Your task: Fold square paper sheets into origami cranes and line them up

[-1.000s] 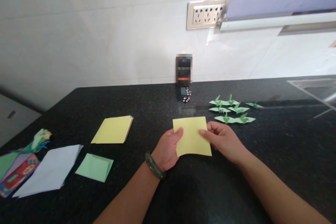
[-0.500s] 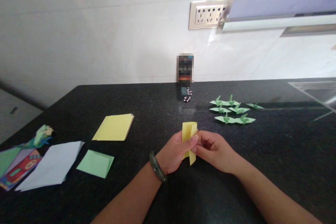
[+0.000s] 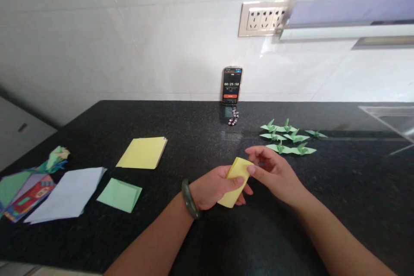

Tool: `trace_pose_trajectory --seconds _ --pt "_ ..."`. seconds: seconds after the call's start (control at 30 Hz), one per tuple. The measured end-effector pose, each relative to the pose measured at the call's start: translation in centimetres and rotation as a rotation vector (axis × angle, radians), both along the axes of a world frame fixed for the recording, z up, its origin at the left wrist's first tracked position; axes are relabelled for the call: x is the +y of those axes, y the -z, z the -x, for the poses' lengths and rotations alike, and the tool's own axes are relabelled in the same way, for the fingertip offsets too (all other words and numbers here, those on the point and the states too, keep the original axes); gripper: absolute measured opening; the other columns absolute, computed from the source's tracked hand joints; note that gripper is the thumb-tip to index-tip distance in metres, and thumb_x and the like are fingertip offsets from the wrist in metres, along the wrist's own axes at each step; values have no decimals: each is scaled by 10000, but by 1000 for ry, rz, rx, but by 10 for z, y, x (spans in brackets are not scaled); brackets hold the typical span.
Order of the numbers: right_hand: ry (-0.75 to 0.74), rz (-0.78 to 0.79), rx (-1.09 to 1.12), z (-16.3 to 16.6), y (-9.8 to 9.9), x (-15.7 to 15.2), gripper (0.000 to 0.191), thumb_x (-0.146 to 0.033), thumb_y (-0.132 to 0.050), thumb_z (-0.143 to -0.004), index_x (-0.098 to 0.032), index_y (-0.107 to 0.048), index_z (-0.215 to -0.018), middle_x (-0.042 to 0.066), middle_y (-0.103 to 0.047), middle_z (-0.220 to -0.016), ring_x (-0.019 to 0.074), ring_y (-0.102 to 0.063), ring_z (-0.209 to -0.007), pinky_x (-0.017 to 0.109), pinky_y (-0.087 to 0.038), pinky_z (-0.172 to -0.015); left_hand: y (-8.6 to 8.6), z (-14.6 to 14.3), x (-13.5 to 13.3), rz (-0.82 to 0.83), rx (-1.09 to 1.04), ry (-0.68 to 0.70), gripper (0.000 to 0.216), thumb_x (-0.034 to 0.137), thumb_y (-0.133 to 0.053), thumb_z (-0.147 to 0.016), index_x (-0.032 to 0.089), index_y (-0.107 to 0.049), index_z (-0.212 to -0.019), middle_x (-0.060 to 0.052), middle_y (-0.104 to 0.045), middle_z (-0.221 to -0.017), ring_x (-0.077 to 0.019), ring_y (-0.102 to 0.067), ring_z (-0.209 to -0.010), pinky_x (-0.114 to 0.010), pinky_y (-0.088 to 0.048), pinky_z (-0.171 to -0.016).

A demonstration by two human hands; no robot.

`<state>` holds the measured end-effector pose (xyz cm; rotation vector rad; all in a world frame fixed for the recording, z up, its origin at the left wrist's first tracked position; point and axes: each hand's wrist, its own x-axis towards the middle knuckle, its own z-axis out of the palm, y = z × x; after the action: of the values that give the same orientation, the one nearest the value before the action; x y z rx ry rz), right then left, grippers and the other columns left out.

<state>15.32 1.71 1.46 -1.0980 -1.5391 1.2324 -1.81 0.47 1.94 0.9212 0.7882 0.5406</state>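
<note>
A folded sheet of yellow paper [image 3: 237, 181] is held above the dark counter, tilted to the right at its top. My left hand [image 3: 213, 187] grips it from the left, thumb across the front and fingertips showing behind its right edge. At the paper's upper right corner, the thumb of my right hand [image 3: 274, 174] touches the edge, its other fingers curled behind or beside it. Beyond my right hand stand several green paper cranes [image 3: 293, 137]. Left of my left wrist lies a folded green paper [image 3: 120, 195].
A stack of yellow paper [image 3: 142, 153] and a pile of white paper [image 3: 69, 194] lie on the left of the counter [image 3: 194, 138], near coloured packaging [image 3: 30, 196]. A phone [image 3: 232, 85] showing a timer leans on the wall below a socket panel [image 3: 263, 18].
The yellow paper has gone from upright and partly open to flatter and tilted right. My right hand has shifted up to its top corner. The view has moved slightly.
</note>
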Motion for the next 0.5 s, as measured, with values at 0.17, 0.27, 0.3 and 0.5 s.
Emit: trace_pose_trajectory --seconds 0.17,0.27,0.3,0.5 --pt "-175 186 43 7 -1 -3 269 -437 -577 -756 -173 -542 -722 -16 -535 -573 97 -477 -454 232 -367 -439 0 0 -1 10 24 77 250 358 -614 -731 111 -616 -771 -69 -643 -709 -102 -569 -526 -200 -409 -496" --pt "-109 177 39 7 2 -2 270 -423 -593 -747 -169 -538 -676 -16 -544 -565 93 -477 -451 234 -369 -448 4 -1 1 -3 19 22 304 386 -620 -721 110 -609 -850 -100 -659 -797 -128 -602 -572 -224 -435 -527" --pt "-94 170 38 6 4 -2 261 -415 -597 -747 -168 -543 -681 -12 -554 -581 96 -484 -467 238 -378 -463 5 -2 1 -12 34 6 326 399 -613 -723 106 -608 -867 -107 -660 -802 -133 -606 -576 -224 -435 -525" --pt "-62 153 44 3 7 2 237 -391 -600 -749 -168 -559 -680 -11 -555 -605 99 -486 -504 239 -380 -490 4 -4 1 -67 134 -59 340 398 -652 -677 90 -623 -818 -104 -663 -748 -129 -595 -549 -221 -432 -512"
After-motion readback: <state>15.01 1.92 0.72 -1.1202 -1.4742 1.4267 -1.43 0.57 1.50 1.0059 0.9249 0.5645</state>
